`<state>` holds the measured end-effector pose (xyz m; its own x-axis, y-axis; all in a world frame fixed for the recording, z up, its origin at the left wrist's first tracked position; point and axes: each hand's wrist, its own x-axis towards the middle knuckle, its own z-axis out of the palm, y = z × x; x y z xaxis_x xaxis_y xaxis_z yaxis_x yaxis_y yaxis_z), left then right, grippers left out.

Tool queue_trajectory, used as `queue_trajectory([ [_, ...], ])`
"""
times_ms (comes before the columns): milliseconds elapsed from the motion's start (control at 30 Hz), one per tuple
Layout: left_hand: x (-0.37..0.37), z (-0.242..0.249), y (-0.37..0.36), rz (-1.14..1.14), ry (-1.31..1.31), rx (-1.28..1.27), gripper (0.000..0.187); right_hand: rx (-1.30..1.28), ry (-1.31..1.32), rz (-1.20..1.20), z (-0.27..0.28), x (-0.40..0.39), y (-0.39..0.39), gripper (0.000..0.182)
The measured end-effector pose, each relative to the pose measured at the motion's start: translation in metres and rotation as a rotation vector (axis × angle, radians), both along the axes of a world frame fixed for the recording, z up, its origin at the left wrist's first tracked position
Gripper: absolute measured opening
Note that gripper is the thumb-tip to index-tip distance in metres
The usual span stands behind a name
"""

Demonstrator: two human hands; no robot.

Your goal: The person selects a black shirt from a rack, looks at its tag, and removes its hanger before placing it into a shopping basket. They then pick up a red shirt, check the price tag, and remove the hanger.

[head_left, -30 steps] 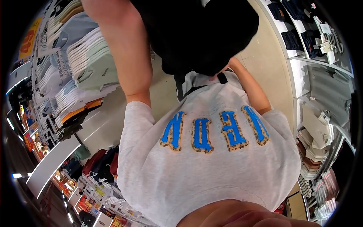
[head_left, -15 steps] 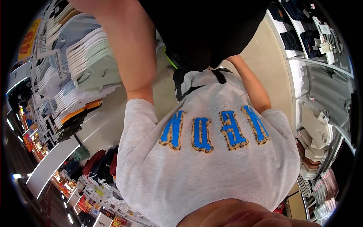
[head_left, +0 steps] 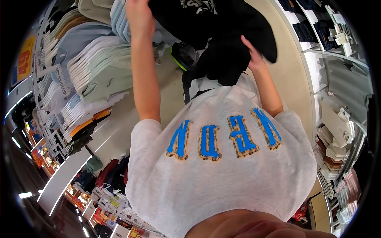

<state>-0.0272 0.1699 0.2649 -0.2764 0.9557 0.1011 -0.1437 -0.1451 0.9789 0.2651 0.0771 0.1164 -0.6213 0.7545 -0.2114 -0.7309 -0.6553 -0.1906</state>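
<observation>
A black T-shirt (head_left: 230, 43) with a grey-and-white print spreads across the top middle of the head view, hanging in front of my body. My left hand (head_left: 139, 20) is at its upper left edge, seemingly gripping the cloth; the fingertips run out at the top of the frame. On the other side, my right hand (head_left: 254, 55) holds the lower right part, with the thumb over the fabric and the other fingers hidden behind it. I wear a pale grey T-shirt (head_left: 222, 174) with blue letters.
Left of me, light-coloured T-shirts (head_left: 107, 75) hang in rows on a rack. White shelves (head_left: 313, 79) with folded clothes line the right side. A dark shoe with a green edge (head_left: 184, 55) shows on the tiled floor (head_left: 291, 75).
My left hand has come down into view from the top edge. The right hand has risen and now shows beside the black T-shirt, whose print has come into sight.
</observation>
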Motion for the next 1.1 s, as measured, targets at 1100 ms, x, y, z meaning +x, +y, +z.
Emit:
queue_trajectory([
  [1100, 0.084, -0.066, -0.157, -0.248, 0.987, 0.038, 0.086, -0.053, -0.541, -0.128, 0.054, -0.054, -0.026, 0.041],
])
